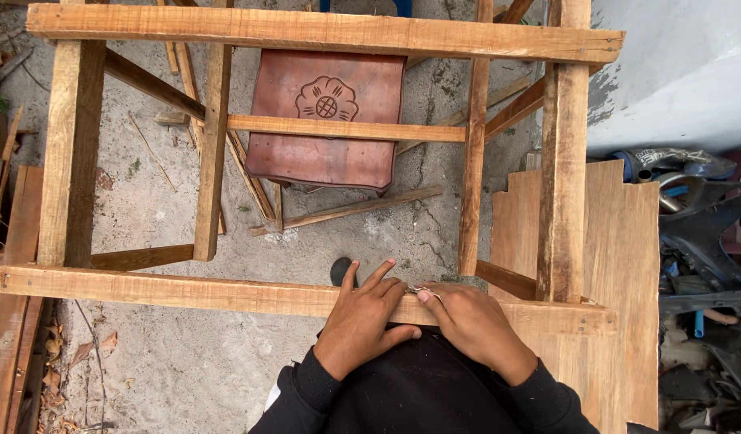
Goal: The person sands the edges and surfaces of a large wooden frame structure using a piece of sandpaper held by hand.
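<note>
Rough pale wooden frame rail (226,294) lies under both hands. Left hand (362,317) rests flat, fingers (378,277) spread apart. Right hand (475,321) fingers pinch a small metal piece (423,290) just beside them.

Rough, unpainted wooden frame (306,153), pale planks nailed into a rectangle with inner uprights and a short cross slat, standing over sandy concrete ground. Near rail (186,291) running left to right, nail heads visible at its right end. Small shiny metal piece (423,291), too small to identify, resting on that rail's top edge, pinched at fingertips of both hands.
</note>
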